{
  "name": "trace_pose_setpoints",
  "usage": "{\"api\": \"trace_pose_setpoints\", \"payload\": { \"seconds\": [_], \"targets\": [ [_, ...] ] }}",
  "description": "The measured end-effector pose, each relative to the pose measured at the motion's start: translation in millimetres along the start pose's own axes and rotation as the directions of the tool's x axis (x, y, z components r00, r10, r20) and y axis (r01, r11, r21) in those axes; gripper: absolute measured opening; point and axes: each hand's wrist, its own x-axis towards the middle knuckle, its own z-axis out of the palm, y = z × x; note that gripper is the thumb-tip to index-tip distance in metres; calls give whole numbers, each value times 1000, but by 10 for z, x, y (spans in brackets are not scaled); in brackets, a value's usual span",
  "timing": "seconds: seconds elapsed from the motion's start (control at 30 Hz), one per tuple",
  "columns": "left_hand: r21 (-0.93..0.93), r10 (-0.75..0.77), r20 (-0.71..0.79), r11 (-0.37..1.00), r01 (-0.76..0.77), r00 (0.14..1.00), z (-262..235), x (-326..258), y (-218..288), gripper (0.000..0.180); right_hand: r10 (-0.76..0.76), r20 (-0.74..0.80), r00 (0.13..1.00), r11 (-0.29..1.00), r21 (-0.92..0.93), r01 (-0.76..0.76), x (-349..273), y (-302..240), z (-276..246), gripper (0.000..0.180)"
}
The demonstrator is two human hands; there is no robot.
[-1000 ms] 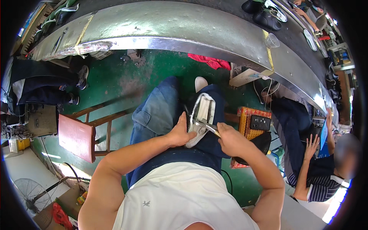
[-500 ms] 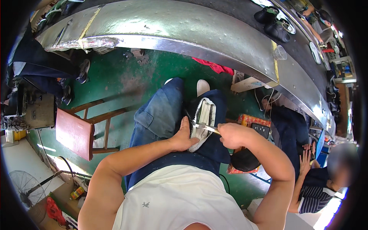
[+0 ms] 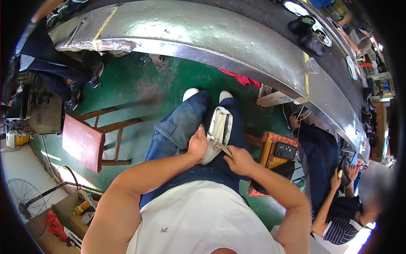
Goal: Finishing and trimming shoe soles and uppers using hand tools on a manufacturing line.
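Observation:
Across my lap lies a shoe upper (image 3: pixel 219 123), dark outside with a pale underside facing up and a ragged, toothed white edge. My left hand (image 3: pixel 198 146) grips its near left side, thumb up along the edge; the other fingers are partly hidden. My right hand (image 3: pixel 240 161) is closed around the handle of metal pliers (image 3: pixel 216 144). The pliers' head rests at the left edge of the upper, close to my left thumb. Whether the jaws pinch the material is too small to tell.
A long metal bench (image 3: pixel 190 38) runs across the front, with black shoes (image 3: pixel 311 42) and a plastic cup (image 3: pixel 311 66) on it. A wooden stool (image 3: pixel 83 142) lies left. A woven seat (image 3: pixel 267 154) bearing a black box stands right. Co-workers are at both sides.
The pliers and my right hand have moved down and left, and the tool is tilted more steeply. My left hand has shifted slightly up and left. The upper has turned a little more upright.

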Motion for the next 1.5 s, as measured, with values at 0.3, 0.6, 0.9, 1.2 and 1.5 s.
{"api": "trace_pose_setpoints", "payload": {
  "seconds": [0.3,0.6,0.9,1.2,1.5],
  "targets": [
    [508,341,45,801,-315,939,54,-185,281,53,134,-31,991,987,96,-130,-368,45,-130,39],
    [640,489,335,509,-575,805,22,-259,195,58,137,-408,902,990,21,-140,-156,358,151,30],
    [762,129,543,340,-552,830,40,-361,887,62,196,260,945,770,556,-313,-189,790,-410,28],
    [783,-1,543,364,-505,840,-13,-248,930,58,109,-318,942,994,56,-96,267,401,-286,45],
    [787,-92,585,303,-538,806,-51,-437,1052,60,185,-232,955,952,285,-115,42,388,-151,49]
  ]
}}
